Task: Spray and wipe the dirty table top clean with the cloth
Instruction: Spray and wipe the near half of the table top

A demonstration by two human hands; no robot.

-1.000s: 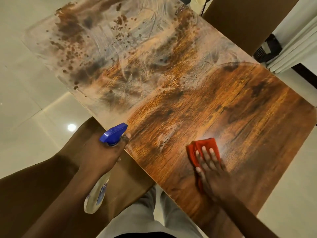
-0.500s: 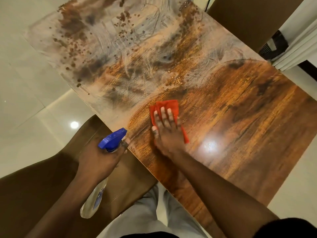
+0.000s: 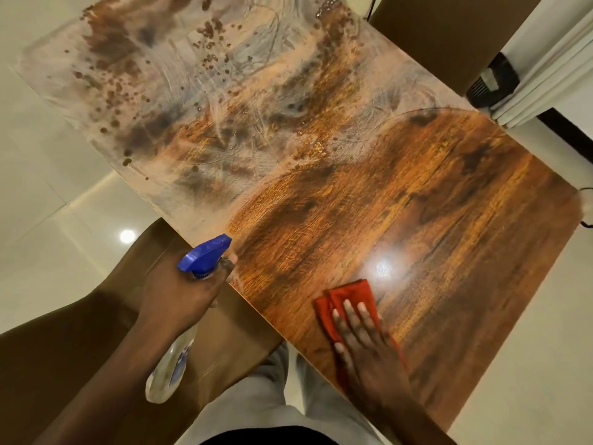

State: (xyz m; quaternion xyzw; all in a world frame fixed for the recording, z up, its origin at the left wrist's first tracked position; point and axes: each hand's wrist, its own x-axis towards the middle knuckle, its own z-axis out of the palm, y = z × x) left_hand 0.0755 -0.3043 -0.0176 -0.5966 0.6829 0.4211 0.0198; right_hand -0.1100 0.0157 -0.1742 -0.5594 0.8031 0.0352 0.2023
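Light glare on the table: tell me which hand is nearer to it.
Right. The right hand lies flat on the cloth just below the glare. The left hand holds the spray bottle off the table's left edge, farther away.

a home dining area: wooden table (image 3: 417,220), brown chairs (image 3: 449,36), glossy tiled floor (image 3: 48,203).

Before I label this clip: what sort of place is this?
Probably a home dining area: a wood-grain table top, brown chairs pulled up to it, glossy floor tiles and a pale curtain at the side.
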